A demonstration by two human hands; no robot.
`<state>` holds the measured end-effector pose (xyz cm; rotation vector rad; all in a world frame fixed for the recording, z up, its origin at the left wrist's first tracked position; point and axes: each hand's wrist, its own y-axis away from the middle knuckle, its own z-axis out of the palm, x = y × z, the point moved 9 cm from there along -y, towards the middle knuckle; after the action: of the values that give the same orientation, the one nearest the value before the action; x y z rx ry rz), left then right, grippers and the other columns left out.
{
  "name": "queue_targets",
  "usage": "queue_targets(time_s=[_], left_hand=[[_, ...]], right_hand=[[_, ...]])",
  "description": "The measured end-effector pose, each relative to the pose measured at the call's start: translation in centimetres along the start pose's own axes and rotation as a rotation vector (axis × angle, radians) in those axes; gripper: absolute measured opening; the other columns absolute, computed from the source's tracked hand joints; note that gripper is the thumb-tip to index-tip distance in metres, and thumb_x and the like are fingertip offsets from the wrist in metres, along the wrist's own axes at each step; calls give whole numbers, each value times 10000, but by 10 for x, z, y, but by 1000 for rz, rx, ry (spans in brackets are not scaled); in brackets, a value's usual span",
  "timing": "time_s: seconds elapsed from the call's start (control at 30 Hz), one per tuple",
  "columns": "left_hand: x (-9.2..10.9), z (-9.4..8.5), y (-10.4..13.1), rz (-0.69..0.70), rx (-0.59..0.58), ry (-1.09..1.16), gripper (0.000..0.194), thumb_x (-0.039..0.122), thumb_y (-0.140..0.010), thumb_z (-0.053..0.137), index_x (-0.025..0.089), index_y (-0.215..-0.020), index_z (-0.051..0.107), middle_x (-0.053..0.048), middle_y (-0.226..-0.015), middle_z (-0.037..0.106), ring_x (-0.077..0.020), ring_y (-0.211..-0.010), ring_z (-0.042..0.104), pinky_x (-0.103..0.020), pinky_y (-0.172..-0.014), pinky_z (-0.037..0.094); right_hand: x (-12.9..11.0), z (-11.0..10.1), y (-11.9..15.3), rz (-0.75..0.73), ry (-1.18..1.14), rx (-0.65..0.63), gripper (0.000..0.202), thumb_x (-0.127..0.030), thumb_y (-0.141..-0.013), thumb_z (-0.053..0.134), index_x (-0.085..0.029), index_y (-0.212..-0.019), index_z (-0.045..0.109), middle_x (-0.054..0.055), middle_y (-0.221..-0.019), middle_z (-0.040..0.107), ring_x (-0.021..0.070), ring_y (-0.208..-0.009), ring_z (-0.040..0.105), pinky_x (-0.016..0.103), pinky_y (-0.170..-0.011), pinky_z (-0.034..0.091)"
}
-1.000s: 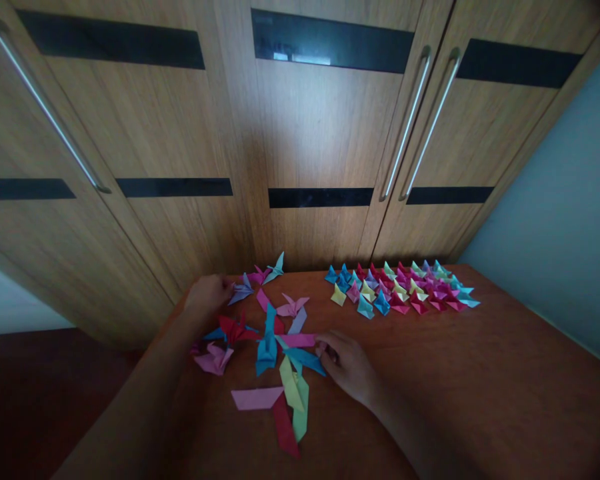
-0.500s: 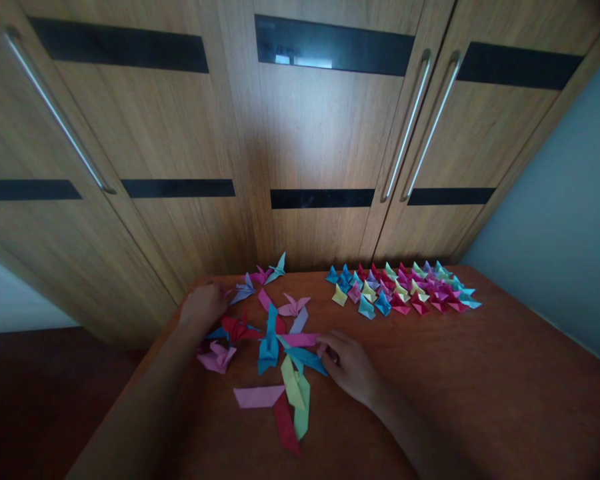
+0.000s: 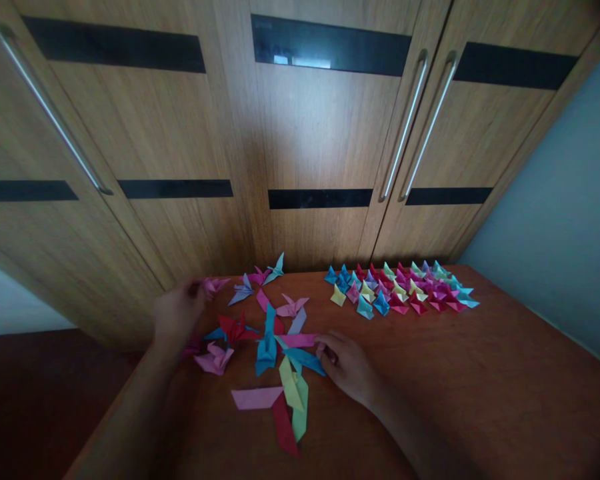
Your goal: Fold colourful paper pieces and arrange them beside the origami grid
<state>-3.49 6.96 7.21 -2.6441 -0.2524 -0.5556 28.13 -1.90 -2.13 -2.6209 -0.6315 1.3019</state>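
My left hand [image 3: 179, 313] is at the table's back left corner, its fingertips closed on the left end of a pink paper crane [image 3: 214, 285]. My right hand [image 3: 349, 365] pinches the right end of a pink folded paper strip [image 3: 299, 341], which lies across other pieces. Just below that strip is a blue folded piece [image 3: 305, 360], close to the same fingers. A blue paper crane [image 3: 267, 347] stands left of the strip. Near my left wrist sit a red crane [image 3: 235, 329] and a light pink crane [image 3: 215, 359].
Several small folded paper pieces [image 3: 405, 290] stand in rows at the table's back right. Yellow, green, red and pink strips [image 3: 284, 419] lie nearer me. More cranes [image 3: 243, 289] are along the back edge. A wooden wardrobe [image 3: 315, 133] rises behind the table [image 3: 430, 387].
My left hand has moved left, and the pink crane at its fingertips now shows more fully. My right hand stays at the pink strip. The view has shifted slightly.
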Motion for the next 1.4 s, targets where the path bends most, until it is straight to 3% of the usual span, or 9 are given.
queue_targets(time_s=[0.1,0.17,0.3,0.47,0.67,0.77,0.93,1.2,1.4], left_hand=[[16,-12,21,7,68,211,329,370,-870,433,137,-1015,614,-79,-953,700,-216,-874,661,-334,-779,502],[41,-6,45,62,18,357,306,395,-858,458,163,-978,618,-46,-952,714,-171,-851,673,-269,-752,522],[90,32,101,49,-252,882,199,353,-779,599,171,-847,643,-34,-814,716,-181,-757,678,-249,-649,535],[120,62,141,86,-406,959,104,246,-780,587,180,-835,646,-29,-798,721,-179,-747,682,-255,-667,538],[130,49,148,306,-321,749,152,162,-792,550,204,-897,652,-42,-902,710,-178,-808,678,-279,-740,541],[135,33,151,468,-224,637,167,161,-808,552,219,-917,665,-52,-928,701,-187,-859,664,-299,-784,533],[138,25,157,610,-212,563,201,178,-833,563,233,-1007,647,-53,-986,689,-181,-895,653,-286,-804,527],[143,35,162,571,-459,672,188,183,-831,580,255,-969,685,-13,-789,688,-128,-651,634,-199,-584,505],[151,40,167,533,-618,804,158,191,-798,630,266,-902,724,-28,-819,715,-154,-710,655,-226,-644,527]], right_hand=[[3,-4,-1,50,-108,43,205,-212,-858,507,-224,-1039,602,27,-882,616,129,-704,570,244,-626,458],[5,-7,0,101,-254,88,260,-255,-858,529,-232,-1114,570,45,-948,636,147,-770,605,258,-651,485],[2,-10,1,112,-592,136,385,-301,-841,581,-268,-1215,497,50,-1062,639,169,-915,625,309,-781,510],[3,-13,2,124,-620,181,285,-324,-809,635,-246,-1082,618,50,-991,678,178,-866,640,300,-756,518],[-3,-20,1,47,-476,213,167,-347,-806,632,-205,-854,705,55,-871,692,171,-792,637,265,-689,512],[-8,-25,0,27,-473,199,171,-359,-802,636,-206,-833,706,57,-888,689,170,-799,633,251,-658,507],[-1,-24,0,107,-543,139,279,-426,-869,520,-202,-870,687,56,-878,672,153,-728,624,219,-538,487],[-2,-11,-2,109,-629,-15,340,-448,-874,511,-174,-736,659,2,-679,593,110,-622,534,211,-566,427],[3,-8,0,171,-737,6,323,-457,-849,549,-169,-744,653,-6,-654,588,111,-601,522,223,-581,418]])
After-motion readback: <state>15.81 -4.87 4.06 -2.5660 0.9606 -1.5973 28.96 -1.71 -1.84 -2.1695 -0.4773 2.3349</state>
